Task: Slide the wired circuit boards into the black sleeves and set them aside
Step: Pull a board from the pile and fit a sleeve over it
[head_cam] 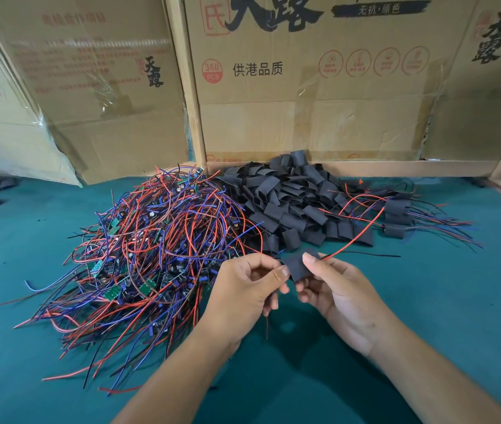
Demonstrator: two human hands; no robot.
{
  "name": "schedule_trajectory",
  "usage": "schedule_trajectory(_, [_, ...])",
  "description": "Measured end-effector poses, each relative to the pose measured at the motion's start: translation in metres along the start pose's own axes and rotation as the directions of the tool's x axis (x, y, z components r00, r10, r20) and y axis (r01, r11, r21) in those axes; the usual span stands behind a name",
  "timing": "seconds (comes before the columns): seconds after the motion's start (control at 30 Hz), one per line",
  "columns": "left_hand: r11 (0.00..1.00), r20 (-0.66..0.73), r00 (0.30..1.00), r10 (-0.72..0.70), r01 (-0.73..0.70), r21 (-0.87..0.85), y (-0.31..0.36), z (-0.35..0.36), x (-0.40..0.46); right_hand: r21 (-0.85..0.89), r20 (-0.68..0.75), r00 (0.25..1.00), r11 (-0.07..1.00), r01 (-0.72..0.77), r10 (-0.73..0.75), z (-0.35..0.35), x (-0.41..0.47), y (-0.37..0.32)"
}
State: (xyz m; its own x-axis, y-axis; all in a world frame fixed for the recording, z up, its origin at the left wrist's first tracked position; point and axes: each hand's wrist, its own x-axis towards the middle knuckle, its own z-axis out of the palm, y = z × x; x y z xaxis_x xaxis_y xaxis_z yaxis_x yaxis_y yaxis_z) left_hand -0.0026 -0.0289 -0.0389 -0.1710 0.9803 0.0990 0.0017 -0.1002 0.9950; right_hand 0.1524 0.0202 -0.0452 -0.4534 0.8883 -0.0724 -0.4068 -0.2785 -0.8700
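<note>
Flattened cardboard cartons [319,87] printed with black and red characters stand as a wall along the back of the green tabletop [457,301]. In front of them, to the left, sprawls a big tangle of wired circuit boards [151,246], red, blue and black leads running every way with small green boards showing through. Just beside it on the right lies a heap of empty black sleeves [292,200]. Further right, a small cluster of sleeved boards [396,217] rests with its wires fanned out toward the table's edge.

Near the front, both hands meet over the cloth. The left hand [243,292] and right hand [338,289] each pinch one black sleeve [298,266] between thumb and fingers. A red wire [356,237] and a thin black wire [374,255] run out from it to the right.
</note>
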Motion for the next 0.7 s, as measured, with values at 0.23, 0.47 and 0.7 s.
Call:
schedule_trajectory(0.23, [0.991, 0.057, 0.991, -0.118, 0.121, -0.049, -0.001, -0.002, 0.0, 0.008, -0.037, 0.999, 1.0, 0.028, -0.028, -0.003, 0.002, 0.002])
schedule_trajectory(0.47, [0.995, 0.02, 0.998, -0.064, 0.065, -0.075, -0.005, 0.006, -0.003, 0.004, -0.058, 0.997, 0.998, 0.055, -0.054, -0.003, 0.005, 0.004])
schedule_trajectory(0.7, [0.995, 0.079, 0.997, -0.008, 0.001, 0.096, -0.006, 0.001, 0.0, -0.064, -0.166, 0.979, 0.992, 0.105, -0.115, -0.009, 0.009, -0.006])
